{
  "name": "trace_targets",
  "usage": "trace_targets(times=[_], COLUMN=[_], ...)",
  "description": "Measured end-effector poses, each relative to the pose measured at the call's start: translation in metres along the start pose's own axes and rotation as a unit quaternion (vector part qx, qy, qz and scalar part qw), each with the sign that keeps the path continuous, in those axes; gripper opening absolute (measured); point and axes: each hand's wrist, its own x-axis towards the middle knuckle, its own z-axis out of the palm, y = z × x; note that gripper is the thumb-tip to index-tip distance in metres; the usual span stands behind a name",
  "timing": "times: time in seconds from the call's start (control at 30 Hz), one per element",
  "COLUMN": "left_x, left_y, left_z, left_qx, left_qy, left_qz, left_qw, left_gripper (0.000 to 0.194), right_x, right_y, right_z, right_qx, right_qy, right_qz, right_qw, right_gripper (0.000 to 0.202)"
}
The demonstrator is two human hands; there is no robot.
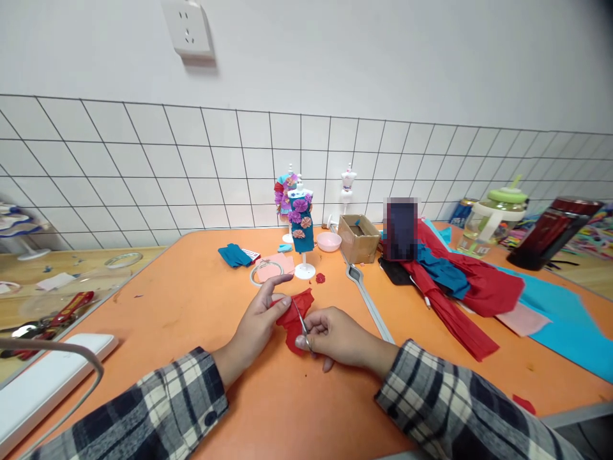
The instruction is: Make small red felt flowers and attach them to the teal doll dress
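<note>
My left hand (pixel 262 321) pinches a piece of red crepe paper (pixel 302 301) between thumb and fingers, low over the orange table. In my right hand (pixel 330 335) are small scissors (pixel 301 317), their blades lying against the red paper and pointing up and left. Part of the paper hangs down between the hands. Just beyond stands a small white dress form (pixel 304 265) wrapped in blue, with purple and orange paper flowers on it. A small red scrap (pixel 320 278) lies by its base.
Behind are a pink bowl (pixel 329 241), a cardboard box (pixel 359 239) and another decorated form (pixel 283 191). To the right lie a grey strap (pixel 371 306), red crepe paper (pixel 493 281), blue sheets (pixel 560 313), a jug (pixel 498 217) and a dark red flask (pixel 555 233). A white power strip (pixel 62 377) sits left.
</note>
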Motion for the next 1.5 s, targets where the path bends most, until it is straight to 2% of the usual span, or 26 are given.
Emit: trace_targets(times=[0.37, 0.73, 1.07, 1.5], left_x=[-0.002, -0.002, -0.005, -0.006], left_y=[0.000, 0.004, 0.006, 0.007], left_z=[0.001, 0.003, 0.009, 0.010], left_qx=[0.004, 0.021, 0.040, 0.058], left_qy=[0.002, 0.006, 0.003, -0.027], left_qz=[0.007, 0.006, 0.006, 0.005], left_qw=[1.000, 1.000, 0.999, 0.998], left_gripper=[0.041, 0.051, 0.053, 0.060], right_x=[-0.004, 0.000, 0.001, 0.001], right_y=[-0.005, 0.000, 0.001, 0.002], right_z=[-0.001, 0.001, -0.001, -0.001], right_qx=[-0.004, 0.005, 0.014, 0.023], right_qy=[-0.029, -0.008, -0.005, -0.014], right_qz=[-0.019, -0.002, -0.011, -0.010], right_qw=[0.999, 1.000, 1.000, 1.000], right_gripper=[0.028, 0.022, 0.024, 0.030])
